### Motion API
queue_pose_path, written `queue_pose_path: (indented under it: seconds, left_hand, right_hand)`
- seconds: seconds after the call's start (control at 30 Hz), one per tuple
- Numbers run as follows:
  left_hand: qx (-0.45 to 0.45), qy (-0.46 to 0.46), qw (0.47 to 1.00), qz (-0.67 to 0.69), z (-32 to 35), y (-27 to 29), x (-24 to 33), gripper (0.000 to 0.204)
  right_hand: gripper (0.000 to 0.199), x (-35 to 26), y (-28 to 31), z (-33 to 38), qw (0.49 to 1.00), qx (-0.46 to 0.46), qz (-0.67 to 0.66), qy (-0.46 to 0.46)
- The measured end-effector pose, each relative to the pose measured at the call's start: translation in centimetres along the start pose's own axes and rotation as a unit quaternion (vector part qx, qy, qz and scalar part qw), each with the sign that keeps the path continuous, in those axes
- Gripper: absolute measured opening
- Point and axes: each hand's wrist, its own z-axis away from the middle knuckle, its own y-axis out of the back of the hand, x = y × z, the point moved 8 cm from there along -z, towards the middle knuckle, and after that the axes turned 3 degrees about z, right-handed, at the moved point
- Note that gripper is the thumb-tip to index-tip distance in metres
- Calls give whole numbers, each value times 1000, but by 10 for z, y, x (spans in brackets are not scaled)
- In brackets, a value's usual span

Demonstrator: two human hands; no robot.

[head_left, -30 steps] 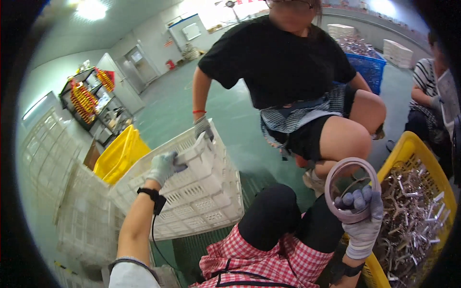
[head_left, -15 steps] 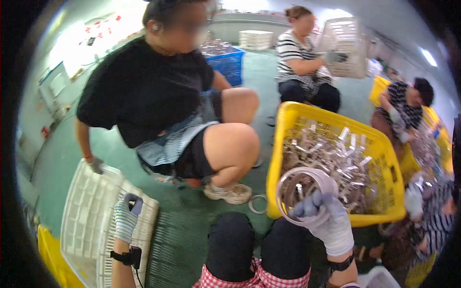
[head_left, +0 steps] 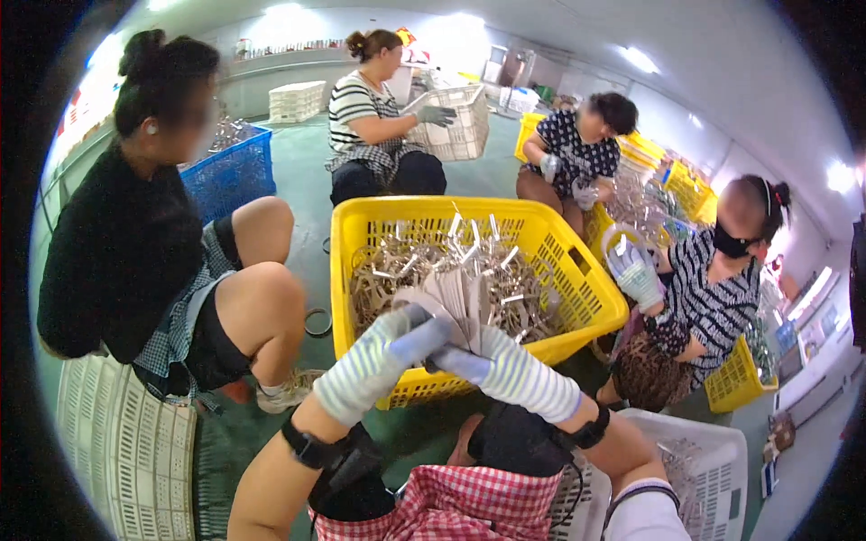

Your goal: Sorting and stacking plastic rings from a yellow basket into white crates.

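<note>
My left hand and my right hand, both in striped gloves with grey fingertips, meet in front of me. They are closed around a bunch of thin, pale rings, seen nearly edge-on and fanned apart at the top. My fingers hide the lower part of the bunch. Right behind it stands a yellow plastic crate, my hands over its near edge. Inside lies a tangled heap of shiny curved metal pieces, some with bright flat tabs.
At the left squats a person in black beside white crates. Behind the yellow crate, a seated person holds a pale crate. Two people work at the right. A white crate stands by my right elbow, a blue crate far left.
My left hand has come from the white crates at the left to join my right hand on the rings. The view has swung right, and the rings have turned from face-on to edge-on.
</note>
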Motion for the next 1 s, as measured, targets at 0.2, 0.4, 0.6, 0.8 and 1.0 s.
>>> queue_pose_path:
  seconds: [0.2, 0.4, 0.6, 0.8, 1.0]
  left_hand:
    - [68, 123, 892, 430, -78, -25, -70, 36]
    - [196, 68, 868, 451, -92, 41, -147, 35]
    - [306, 107, 803, 501, -88, 76, -214, 32]
    - [332, 171, 805, 461, -91, 82, -235, 34]
    - [326, 231, 830, 389, -86, 75, -249, 27]
  right_hand:
    - [51, 65, 45, -42, 995, -48, 53, 66]
    - [25, 81, 116, -71, 988, 136, -51, 50]
    - [22, 209, 198, -75, 922, 325, -212, -8]
    - [20, 267, 219, -67, 892, 427, -102, -112]
    - [40, 313, 218, -87, 886, 244, 345, -190]
